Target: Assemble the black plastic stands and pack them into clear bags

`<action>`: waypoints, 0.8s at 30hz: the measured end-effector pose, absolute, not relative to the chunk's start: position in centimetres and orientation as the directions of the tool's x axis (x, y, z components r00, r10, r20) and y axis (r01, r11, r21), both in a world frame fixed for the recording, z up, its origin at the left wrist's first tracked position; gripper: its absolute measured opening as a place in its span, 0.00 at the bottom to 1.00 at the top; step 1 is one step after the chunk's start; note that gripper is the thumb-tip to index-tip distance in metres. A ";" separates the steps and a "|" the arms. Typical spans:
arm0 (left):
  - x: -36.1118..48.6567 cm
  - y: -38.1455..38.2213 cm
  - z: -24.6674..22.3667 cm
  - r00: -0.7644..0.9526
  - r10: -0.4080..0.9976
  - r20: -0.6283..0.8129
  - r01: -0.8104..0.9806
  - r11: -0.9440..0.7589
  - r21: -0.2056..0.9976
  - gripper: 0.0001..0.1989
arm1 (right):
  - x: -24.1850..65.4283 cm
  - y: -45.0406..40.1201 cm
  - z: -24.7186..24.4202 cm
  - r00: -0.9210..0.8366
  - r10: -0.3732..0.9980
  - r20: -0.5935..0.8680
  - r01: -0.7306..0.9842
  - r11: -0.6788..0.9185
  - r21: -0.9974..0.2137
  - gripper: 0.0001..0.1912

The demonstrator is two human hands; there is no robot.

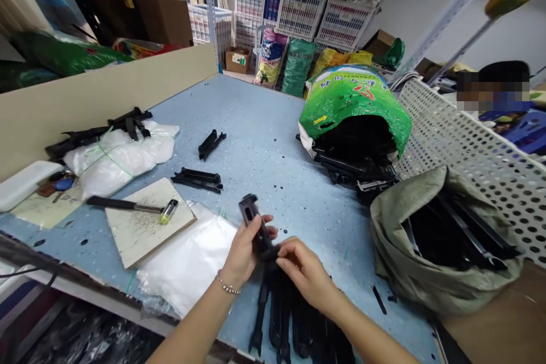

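Note:
My left hand (pixel 245 247) is wrapped round a long black plastic part (pixel 251 210), held tilted above the table, with its slotted upper end sticking out past my thumb. At the part's lower end, my right hand (pixel 302 267) pinches with thumb and forefinger; whether a small separate piece is between them is hidden. Below both hands lies a row of similar black parts (pixel 279 318) at the table's near edge. Two small groups of black parts, one nearer (pixel 197 178) and one farther (pixel 211 144), rest on the blue table (pixel 256 119).
A hammer (pixel 123 203) lies across a white board (pixel 149 239) beside clear plastic bags (pixel 191 256). On the right, a green sack (pixel 358 96) spills black parts near an olive sack (pixel 396 239) of more. A white perforated panel (pixel 478 142) borders the table.

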State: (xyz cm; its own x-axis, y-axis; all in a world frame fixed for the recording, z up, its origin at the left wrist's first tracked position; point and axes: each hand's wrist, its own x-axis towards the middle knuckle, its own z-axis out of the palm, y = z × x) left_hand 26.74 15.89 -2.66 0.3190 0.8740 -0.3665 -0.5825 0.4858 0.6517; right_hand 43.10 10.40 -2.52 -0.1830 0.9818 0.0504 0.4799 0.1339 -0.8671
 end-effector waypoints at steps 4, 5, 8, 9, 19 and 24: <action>26.3 13.0 -1.7 0.459 0.818 -0.346 -0.495 0.559 0.665 0.17 | 42.5 9.5 -0.8 -0.105 0.994 0.028 0.534 0.080 -0.842 0.16; 26.2 12.1 -1.5 0.475 0.811 -0.342 -0.468 0.562 0.682 0.16 | 42.5 10.3 -0.4 -0.079 0.992 0.098 0.619 0.126 -0.775 0.17; 25.8 10.1 -1.1 0.446 0.816 -0.367 -0.416 0.552 0.723 0.15 | 41.8 12.8 0.2 -0.136 0.961 0.241 0.753 0.258 -0.605 0.20; 25.6 9.8 -1.0 0.414 0.826 -0.382 -0.398 0.542 0.740 0.15 | 41.4 13.3 0.2 -0.140 0.963 0.229 0.740 0.255 -0.622 0.22; 23.3 10.5 -1.5 0.289 0.821 -0.492 -0.459 0.570 0.681 0.25 | 37.7 5.3 -0.8 -0.435 0.892 0.128 0.719 0.429 -0.547 0.23; 21.8 8.6 -3.6 0.369 0.726 -0.581 -0.305 0.685 0.662 0.28 | 41.7 0.3 -2.0 -0.057 0.998 0.039 0.834 0.069 -0.548 0.19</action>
State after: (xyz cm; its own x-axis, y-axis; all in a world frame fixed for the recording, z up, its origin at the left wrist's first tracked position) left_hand 21.78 8.58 -3.55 0.3687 0.7257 -0.5810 -0.3047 0.6848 0.6620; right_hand 41.70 0.28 -1.96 -0.0574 0.9976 0.0386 0.8336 0.0692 -0.5481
